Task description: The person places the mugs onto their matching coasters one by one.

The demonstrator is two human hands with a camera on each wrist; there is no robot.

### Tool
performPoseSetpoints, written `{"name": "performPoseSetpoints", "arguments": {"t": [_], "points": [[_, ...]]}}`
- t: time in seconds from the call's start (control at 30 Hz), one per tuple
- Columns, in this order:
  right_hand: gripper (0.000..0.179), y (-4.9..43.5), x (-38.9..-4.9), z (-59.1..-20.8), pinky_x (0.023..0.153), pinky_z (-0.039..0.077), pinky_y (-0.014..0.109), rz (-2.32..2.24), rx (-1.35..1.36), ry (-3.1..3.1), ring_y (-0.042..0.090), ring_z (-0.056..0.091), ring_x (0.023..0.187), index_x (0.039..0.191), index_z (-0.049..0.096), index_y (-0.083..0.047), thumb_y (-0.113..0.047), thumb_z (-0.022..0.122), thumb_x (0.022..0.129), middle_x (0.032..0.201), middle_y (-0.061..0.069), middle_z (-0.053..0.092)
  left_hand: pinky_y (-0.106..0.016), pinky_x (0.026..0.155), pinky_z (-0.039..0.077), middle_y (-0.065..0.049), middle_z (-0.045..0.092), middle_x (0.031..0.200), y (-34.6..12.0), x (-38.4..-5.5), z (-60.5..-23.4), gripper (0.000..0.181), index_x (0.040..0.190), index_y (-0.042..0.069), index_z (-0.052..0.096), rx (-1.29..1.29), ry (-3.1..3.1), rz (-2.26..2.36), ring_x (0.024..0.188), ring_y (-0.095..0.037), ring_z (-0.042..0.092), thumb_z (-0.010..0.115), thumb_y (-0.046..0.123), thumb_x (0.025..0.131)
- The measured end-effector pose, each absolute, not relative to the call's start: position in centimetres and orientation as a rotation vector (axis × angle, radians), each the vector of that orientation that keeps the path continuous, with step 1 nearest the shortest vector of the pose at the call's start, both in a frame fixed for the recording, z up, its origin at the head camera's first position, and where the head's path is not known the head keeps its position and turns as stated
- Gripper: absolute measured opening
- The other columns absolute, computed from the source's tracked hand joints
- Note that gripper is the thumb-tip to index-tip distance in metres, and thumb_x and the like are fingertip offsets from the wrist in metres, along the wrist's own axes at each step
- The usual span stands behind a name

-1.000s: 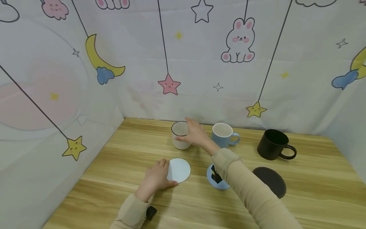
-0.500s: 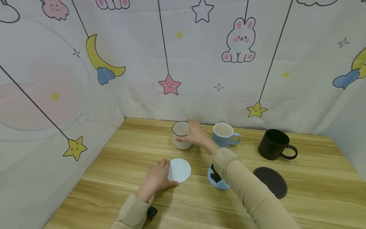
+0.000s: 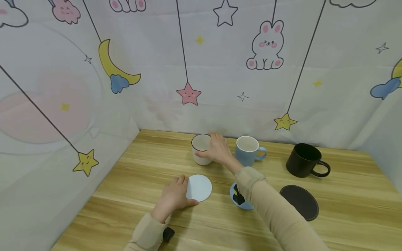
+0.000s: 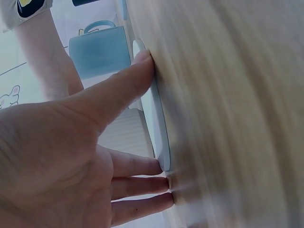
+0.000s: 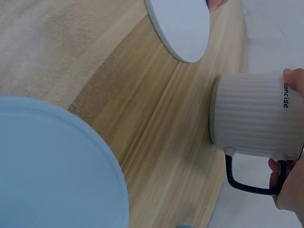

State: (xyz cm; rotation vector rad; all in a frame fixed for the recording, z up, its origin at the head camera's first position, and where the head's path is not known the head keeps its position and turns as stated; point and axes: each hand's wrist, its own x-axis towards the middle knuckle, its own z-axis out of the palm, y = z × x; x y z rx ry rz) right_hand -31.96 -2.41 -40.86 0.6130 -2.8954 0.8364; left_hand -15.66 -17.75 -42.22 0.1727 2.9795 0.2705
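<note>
Head view: the right hand [image 3: 218,150] grips the white ribbed mug [image 3: 199,160] near its rim, beyond the white round coaster [image 3: 200,188] that the left hand [image 3: 174,195] holds between thumb and fingers; keeping mug upright and coaster flat seems wisest.

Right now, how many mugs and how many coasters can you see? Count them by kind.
Mugs: 3 (white mug, blue mug, black mug)
Coasters: 3 (white coaster, blue coaster, black coaster)
Total: 6
</note>
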Motion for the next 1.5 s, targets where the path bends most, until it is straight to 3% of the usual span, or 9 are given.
{"name": "performPoseSetpoints", "arguments": {"t": [1.03, 1.5], "points": [[0.099, -1.3, -28.5, -39.9, 0.105, 0.038, 0.043, 0.892, 0.609, -2.761, 0.029, 0.042, 0.125, 0.14, 0.043, -0.005, -0.059, 0.079, 0.065, 0.133, 0.012, 0.051, -0.062, 0.091, 0.045, -0.019, 0.05, 0.137, -17.9, -15.7, -42.4, 0.093, 0.136, -0.005, 0.047, 0.178, 2.989, 0.285, 0.126, -0.036, 0.05, 0.078, 0.055, 0.071], [0.092, -0.3, -25.9, -39.7, 0.1, 0.04, 0.045, 0.916, 0.63, -2.707, 0.029, 0.046, 0.117, 0.132, 0.05, -0.006, -0.059, 0.081, 0.062, 0.124, 0.011, 0.057, -0.064, 0.096, 0.041, -0.02, 0.045, 0.144, -18.0, -15.7, -42.3, 0.095, 0.139, -0.004, 0.043, 0.148, 2.954, 0.309, 0.132, -0.036, 0.045, 0.077, 0.055, 0.073]]}}
